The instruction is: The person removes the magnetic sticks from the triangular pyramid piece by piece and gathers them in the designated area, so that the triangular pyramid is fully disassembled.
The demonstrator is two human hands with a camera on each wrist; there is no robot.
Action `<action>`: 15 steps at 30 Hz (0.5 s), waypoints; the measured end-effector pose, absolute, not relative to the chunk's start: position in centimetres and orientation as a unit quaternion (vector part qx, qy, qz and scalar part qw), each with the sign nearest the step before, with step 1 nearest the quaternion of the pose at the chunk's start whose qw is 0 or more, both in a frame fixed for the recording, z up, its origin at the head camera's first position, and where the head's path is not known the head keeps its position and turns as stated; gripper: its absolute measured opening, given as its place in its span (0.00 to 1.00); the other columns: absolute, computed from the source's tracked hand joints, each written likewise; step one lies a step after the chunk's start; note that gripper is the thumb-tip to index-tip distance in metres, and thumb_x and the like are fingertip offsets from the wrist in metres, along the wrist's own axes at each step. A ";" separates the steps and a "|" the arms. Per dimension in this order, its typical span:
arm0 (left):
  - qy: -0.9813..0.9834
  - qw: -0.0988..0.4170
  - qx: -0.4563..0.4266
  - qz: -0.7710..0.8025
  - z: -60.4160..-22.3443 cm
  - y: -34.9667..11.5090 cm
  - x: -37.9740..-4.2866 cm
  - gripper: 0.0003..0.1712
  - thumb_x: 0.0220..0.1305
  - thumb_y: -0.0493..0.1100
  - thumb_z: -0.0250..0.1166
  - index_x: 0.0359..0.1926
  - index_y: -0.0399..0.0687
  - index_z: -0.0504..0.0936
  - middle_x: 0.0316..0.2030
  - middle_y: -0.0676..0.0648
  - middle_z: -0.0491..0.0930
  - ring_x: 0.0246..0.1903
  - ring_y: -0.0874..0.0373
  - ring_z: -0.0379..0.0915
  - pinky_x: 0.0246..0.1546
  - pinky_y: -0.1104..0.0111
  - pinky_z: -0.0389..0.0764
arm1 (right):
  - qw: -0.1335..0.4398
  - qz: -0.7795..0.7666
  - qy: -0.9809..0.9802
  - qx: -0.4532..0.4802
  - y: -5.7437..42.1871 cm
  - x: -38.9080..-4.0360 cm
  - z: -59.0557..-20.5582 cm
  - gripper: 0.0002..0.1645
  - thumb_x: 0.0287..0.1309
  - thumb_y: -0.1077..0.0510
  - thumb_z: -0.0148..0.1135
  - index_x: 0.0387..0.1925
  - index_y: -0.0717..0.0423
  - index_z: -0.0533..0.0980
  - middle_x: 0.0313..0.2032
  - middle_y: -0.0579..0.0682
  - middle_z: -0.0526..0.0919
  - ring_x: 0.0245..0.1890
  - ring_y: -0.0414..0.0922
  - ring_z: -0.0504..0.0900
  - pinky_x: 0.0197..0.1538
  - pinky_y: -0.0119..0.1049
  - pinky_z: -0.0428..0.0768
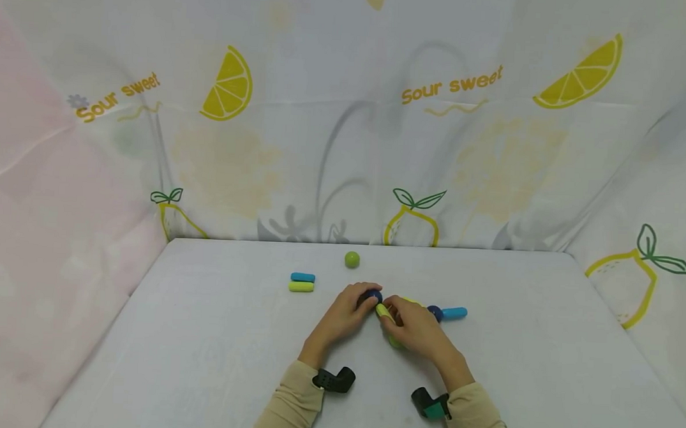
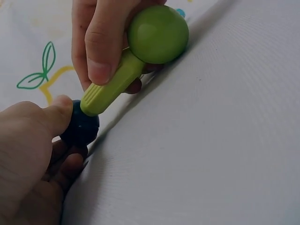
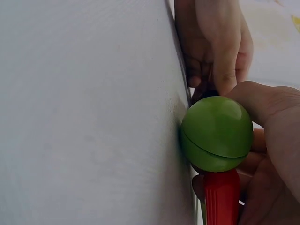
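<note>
My left hand [image 1: 344, 313] grips a dark blue ball [image 2: 83, 125] between thumb and fingers, low over the table. With thumb and fingers, my right hand [image 1: 421, 329] pinches a yellow-green rod [image 2: 110, 89], whose rounded end meets that ball; whether it sits in a hole cannot be told. A green ball [image 3: 216, 133] is at the rod's other end. From this ball extends a red rod [image 3: 221, 199], seen in the right wrist view. Just beyond my right hand lie a second dark blue ball [image 1: 434, 312] and a blue rod [image 1: 455, 313] joined to it, partly hidden.
A loose green ball [image 1: 352, 260] lies near the back of the white table [image 1: 210, 349]. Left of my hands, a blue rod [image 1: 302, 277] and a yellow-green rod [image 1: 301, 287] lie side by side. A printed cloth [image 1: 299, 167] hangs behind the table.
</note>
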State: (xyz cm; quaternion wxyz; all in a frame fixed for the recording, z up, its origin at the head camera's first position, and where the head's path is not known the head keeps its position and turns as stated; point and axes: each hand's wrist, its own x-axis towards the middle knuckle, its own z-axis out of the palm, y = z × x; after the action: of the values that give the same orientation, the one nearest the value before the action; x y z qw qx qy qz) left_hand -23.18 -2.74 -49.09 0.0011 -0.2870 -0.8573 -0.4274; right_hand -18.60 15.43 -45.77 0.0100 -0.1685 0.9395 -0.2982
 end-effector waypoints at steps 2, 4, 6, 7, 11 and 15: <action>-0.861 0.003 -0.273 -0.429 -49.1 -2.7 -23.2 0.19 0.71 0.47 0.51 0.58 0.45 0.73 0.54 0.43 0.77 0.54 0.50 0.72 0.57 0.56 0.70 | 0.013 -0.297 0.939 -0.172 15.4 -18.6 -45.8 0.13 0.59 0.54 0.61 0.45 0.53 0.76 0.26 0.40 0.76 0.26 0.34 0.71 0.30 0.28 0.70; -0.862 0.004 -0.240 -0.447 -49.1 -2.8 -23.3 0.20 0.72 0.49 0.50 0.58 0.46 0.74 0.55 0.44 0.77 0.55 0.50 0.72 0.58 0.56 0.70 | 0.019 -0.300 0.937 -0.176 15.4 -18.5 -45.7 0.13 0.58 0.55 0.62 0.44 0.53 0.76 0.27 0.40 0.76 0.26 0.34 0.71 0.30 0.27 0.70; -0.860 0.007 -0.206 -0.466 -49.1 -2.8 -23.3 0.20 0.71 0.51 0.50 0.58 0.49 0.74 0.55 0.46 0.77 0.55 0.53 0.72 0.57 0.57 0.71 | 0.026 -0.304 0.935 -0.180 15.3 -18.5 -45.7 0.12 0.57 0.56 0.63 0.44 0.53 0.76 0.27 0.39 0.76 0.26 0.34 0.70 0.30 0.27 0.70; -0.858 0.008 -0.191 -0.476 -49.1 -2.9 -23.3 0.20 0.71 0.52 0.50 0.58 0.51 0.74 0.55 0.47 0.77 0.54 0.54 0.73 0.55 0.58 0.72 | 0.030 -0.305 0.935 -0.180 15.2 -18.4 -45.7 0.12 0.57 0.56 0.63 0.43 0.52 0.76 0.27 0.39 0.76 0.26 0.34 0.70 0.30 0.27 0.70; -0.848 0.013 -0.176 -0.500 -49.3 -2.9 -23.4 0.19 0.67 0.51 0.57 0.57 0.54 0.75 0.49 0.49 0.78 0.44 0.59 0.75 0.45 0.67 0.75 | 0.032 -0.309 0.935 -0.170 15.1 -18.3 -45.7 0.11 0.57 0.56 0.63 0.43 0.51 0.76 0.24 0.39 0.74 0.24 0.35 0.69 0.28 0.27 0.69; -0.839 0.032 -0.169 -0.516 -49.4 -2.8 -23.4 0.18 0.63 0.47 0.62 0.55 0.55 0.76 0.45 0.49 0.80 0.39 0.60 0.77 0.39 0.72 0.76 | 0.033 -0.310 0.936 -0.165 15.2 -18.3 -45.8 0.11 0.57 0.55 0.63 0.43 0.50 0.76 0.24 0.38 0.74 0.24 0.35 0.69 0.28 0.27 0.69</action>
State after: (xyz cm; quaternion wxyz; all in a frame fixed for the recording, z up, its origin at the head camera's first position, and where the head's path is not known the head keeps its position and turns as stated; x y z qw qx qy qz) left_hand -23.44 -2.84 -49.44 0.0321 -0.1687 -0.8389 -0.5164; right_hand -18.30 15.17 -45.80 0.0331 -0.1648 0.9357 -0.3103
